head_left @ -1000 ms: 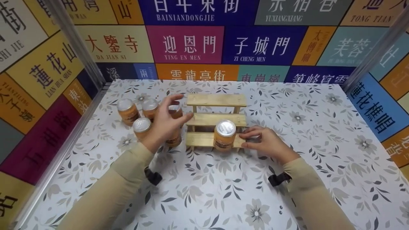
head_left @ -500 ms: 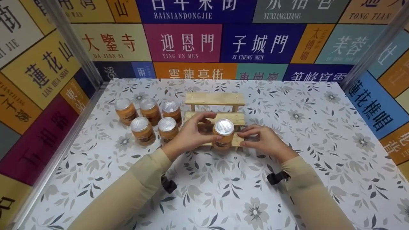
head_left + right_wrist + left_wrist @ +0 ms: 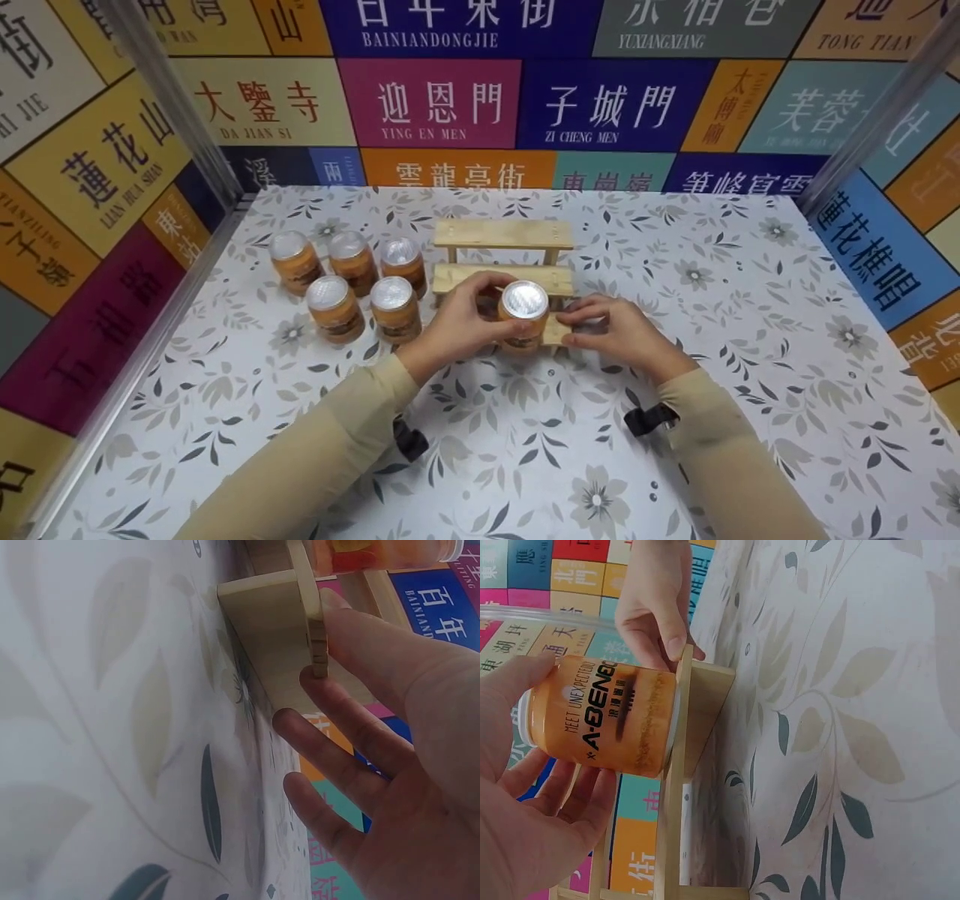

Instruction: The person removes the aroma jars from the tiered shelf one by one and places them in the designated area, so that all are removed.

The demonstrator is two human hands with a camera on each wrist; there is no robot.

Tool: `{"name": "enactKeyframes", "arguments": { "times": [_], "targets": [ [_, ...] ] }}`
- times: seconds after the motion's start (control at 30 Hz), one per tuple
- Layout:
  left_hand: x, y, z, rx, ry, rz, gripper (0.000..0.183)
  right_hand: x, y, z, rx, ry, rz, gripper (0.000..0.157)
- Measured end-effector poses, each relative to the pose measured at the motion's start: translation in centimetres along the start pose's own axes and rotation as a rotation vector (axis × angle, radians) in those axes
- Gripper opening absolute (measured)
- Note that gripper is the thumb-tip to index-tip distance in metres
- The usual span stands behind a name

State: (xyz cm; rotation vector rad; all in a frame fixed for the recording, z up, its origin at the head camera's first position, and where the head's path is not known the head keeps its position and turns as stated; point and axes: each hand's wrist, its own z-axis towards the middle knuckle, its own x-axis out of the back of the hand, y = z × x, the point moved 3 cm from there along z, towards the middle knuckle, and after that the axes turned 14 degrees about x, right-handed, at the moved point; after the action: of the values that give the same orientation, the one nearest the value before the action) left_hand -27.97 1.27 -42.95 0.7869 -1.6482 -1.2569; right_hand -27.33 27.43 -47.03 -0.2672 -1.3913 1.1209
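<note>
A three-step wooden stand (image 3: 502, 234) is on the patterned tabletop. On its lowest step an orange can (image 3: 523, 301) with a silver lid stands upright. My left hand (image 3: 456, 324) grips the can from the left, thumb in front and fingers behind. In the left wrist view the can (image 3: 604, 716) shows black lettering, and its base sits at the step's surface. My right hand (image 3: 626, 335) pinches the right end of that step. Seen from the right wrist, the thumb (image 3: 339, 603) lies on top of the board (image 3: 319, 630) and the index fingertip is at its underside.
Several more orange cans with silver lids, among them a front can (image 3: 396, 311), stand in two rows left of the stand. Coloured panels (image 3: 435, 101) with lettering form the back and side walls around the white floral tabletop (image 3: 517, 465).
My left hand has moved right from beside the group of cans to the can on the lowest step and taken hold of it. My right hand has stayed at the step's end.
</note>
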Motion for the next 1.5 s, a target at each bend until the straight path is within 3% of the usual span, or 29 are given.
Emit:
{"name": "enactKeyframes", "arguments": {
  "times": [0.23,0.4,0.93,1.23,1.5],
  "targets": [
    [0.4,-0.2,-0.8,-0.022,0.012,-0.043,0.059,-0.5,0.1,0.1,-0.006,0.009,0.061,0.033],
    [2.2,0.0,-1.8,-0.031,0.064,-0.042,0.059,-0.6,0.1,0.1,0.015,0.016,0.033,0.034],
    [13.1,1.4,-6.9,-0.042,0.393,-0.107,0.059,-0.2,0.0,0.1,-0.005,0.005,0.035,0.034],
    [18.4,0.1,-9.8,-0.03,0.566,-0.127,0.054,-0.2,0.1,0.0,-0.016,-0.005,0.03,0.034],
    [22.4,-1.7,-11.2,-0.008,0.703,-0.259,0.048,-0.2,0.2,-0.1,-0.001,0.004,0.024,0.035]
  ]
}}
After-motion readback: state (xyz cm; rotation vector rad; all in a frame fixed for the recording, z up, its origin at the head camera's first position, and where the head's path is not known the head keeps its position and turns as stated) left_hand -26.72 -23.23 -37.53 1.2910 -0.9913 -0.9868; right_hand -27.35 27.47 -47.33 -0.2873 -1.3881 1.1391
